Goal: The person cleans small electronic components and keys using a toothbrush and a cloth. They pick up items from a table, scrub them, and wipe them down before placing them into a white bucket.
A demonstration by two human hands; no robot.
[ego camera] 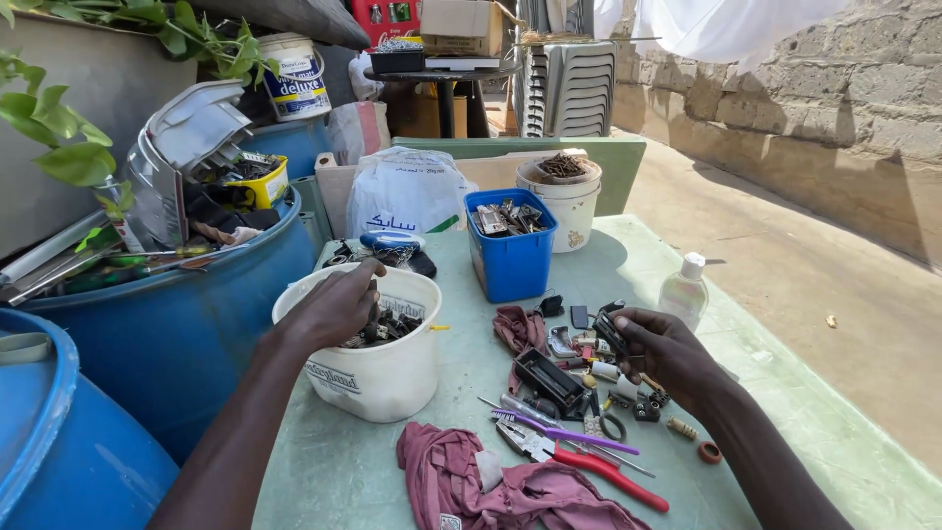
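My left hand reaches into a white plastic bucket full of small dark metal parts, its fingers closed around some of them. My right hand rests on the pale green table and holds a small black rectangular part at the fingertips. Below that hand lie a black box-shaped part, a purple toothbrush, red-handled pliers and several small loose pieces.
A blue tub of metal parts and a white bucket stand at the back. A clear bottle is at the right. Maroon rags lie in front. Blue drums stand at the left; a block wall runs along the right.
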